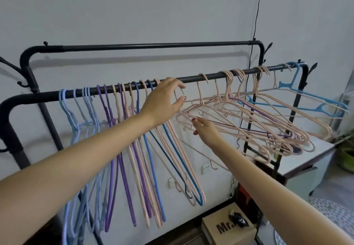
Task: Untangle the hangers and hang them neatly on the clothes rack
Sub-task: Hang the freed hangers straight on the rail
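Observation:
A black clothes rack has a front rail [212, 76] carrying many hangers. Light blue, purple, blue and pink hangers [122, 149] hang straight down on its left half. On the right half, a tangled bunch of pink hangers [268, 122], with a purple one and a light blue one [314, 103] among them, sticks out sideways. My left hand [162, 101] is just below the rail, thumb and fingers curled round the hook of a pink hanger [179, 93]. My right hand [205, 129] pinches the near shoulder of a pink hanger in the bunch.
A second, higher rail [153, 45] runs behind, bare. A white table [314, 154] stands under the tangled bunch at right. A cardboard box [228, 229] sits on the floor below. A black cable [252, 43] hangs down the wall.

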